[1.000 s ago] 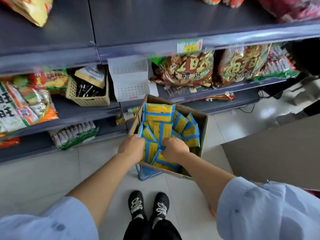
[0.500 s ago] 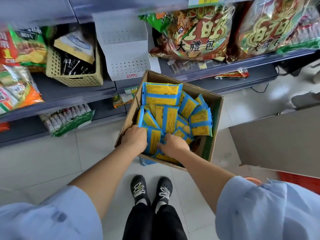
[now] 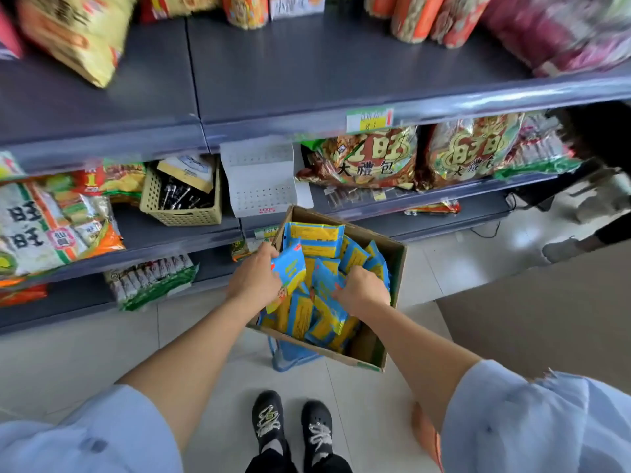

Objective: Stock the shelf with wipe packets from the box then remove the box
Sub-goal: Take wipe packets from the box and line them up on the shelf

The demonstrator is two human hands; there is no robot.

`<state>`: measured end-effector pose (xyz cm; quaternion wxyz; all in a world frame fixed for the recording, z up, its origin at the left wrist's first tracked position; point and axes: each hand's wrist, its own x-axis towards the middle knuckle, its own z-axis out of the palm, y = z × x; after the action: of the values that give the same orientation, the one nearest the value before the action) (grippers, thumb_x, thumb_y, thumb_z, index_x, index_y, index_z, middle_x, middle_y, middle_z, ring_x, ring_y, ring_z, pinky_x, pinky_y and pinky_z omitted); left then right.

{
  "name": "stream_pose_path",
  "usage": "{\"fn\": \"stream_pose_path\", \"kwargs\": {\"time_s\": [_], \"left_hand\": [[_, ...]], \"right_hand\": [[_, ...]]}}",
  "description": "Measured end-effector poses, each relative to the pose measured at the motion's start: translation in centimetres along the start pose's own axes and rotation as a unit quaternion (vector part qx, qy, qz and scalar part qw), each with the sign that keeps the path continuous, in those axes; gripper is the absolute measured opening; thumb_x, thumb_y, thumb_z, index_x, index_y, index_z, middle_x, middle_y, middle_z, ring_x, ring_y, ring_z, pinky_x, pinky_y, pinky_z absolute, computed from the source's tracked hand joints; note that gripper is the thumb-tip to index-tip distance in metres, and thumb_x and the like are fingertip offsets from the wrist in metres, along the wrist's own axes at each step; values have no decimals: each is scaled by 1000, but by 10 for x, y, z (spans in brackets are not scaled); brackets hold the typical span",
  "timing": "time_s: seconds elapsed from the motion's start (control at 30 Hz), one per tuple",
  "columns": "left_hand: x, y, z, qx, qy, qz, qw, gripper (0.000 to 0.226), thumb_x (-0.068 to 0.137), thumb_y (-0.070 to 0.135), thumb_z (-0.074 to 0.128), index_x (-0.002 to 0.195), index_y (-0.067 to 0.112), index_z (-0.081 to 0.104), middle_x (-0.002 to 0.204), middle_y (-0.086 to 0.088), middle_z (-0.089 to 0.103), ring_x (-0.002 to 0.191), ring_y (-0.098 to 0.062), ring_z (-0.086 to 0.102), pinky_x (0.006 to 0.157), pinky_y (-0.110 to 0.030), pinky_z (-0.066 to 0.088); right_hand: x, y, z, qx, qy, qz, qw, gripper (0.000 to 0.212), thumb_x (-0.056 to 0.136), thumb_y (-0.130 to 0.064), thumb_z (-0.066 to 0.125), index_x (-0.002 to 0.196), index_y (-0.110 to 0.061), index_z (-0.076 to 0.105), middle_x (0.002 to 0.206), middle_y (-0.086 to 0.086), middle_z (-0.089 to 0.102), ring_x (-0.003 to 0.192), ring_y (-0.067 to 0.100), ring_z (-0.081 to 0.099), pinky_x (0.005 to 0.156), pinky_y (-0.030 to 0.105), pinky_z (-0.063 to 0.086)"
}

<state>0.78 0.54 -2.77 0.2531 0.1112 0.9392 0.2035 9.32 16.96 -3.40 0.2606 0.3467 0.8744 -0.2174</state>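
An open cardboard box (image 3: 396, 264) sits low in front of the shelves, on a blue stool, filled with several yellow-and-blue wipe packets (image 3: 317, 238). My left hand (image 3: 254, 278) grips a wipe packet (image 3: 290, 268) lifted above the pile at the box's left side. My right hand (image 3: 362, 291) grips another wipe packet (image 3: 324, 279) raised near the box's middle. The grey upper shelf (image 3: 341, 73) runs across the top, with a wide bare stretch in its middle.
Snack bags fill the middle shelf (image 3: 372, 158) and the left side (image 3: 44, 227). A beige basket (image 3: 181, 203) stands on the middle shelf beside a white perforated panel (image 3: 261, 179). A cardboard surface (image 3: 546, 322) lies at right. My shoes (image 3: 293, 425) stand on the tiled floor.
Both hands have risen out of the pile, each lifting a packet. The view has tilted up, bringing the upper shelf into sight.
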Motion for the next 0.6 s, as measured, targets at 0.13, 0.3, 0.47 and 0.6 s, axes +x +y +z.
{"fn": "stream_pose_path", "kwargs": {"time_s": [0.13,0.3,0.47,0.6], "left_hand": [[-13,2,-34,-11,53,8,998,24,94,14,52,113,28,53,115,0,59,91,-24,58,61,-31,39],[-43,-4,-82,-25,114,6,993,28,92,9,55,111,26,63,116,-1,52,100,-23,56,77,-38,49],[-82,-19,-134,-6,166,-24,986,35,89,2,54,111,28,64,120,3,57,91,-22,58,66,-35,50],[-119,-39,-178,32,211,-50,976,31,87,1,56,102,29,54,112,2,61,77,-21,58,52,-29,40]], "right_hand": [[-19,-10,-34,24,43,-58,997,21,91,-36,60,93,-16,56,87,4,63,84,24,62,62,29,42],[-43,-29,-73,56,77,-118,988,24,89,-35,64,104,-17,65,98,3,68,73,18,58,64,28,46],[-72,-66,-104,60,105,-191,974,22,89,-35,66,103,-19,68,97,2,69,80,21,65,67,32,52],[-101,-109,-124,58,136,-272,951,14,87,-32,67,95,-21,69,94,1,70,81,21,63,66,29,50]]}}
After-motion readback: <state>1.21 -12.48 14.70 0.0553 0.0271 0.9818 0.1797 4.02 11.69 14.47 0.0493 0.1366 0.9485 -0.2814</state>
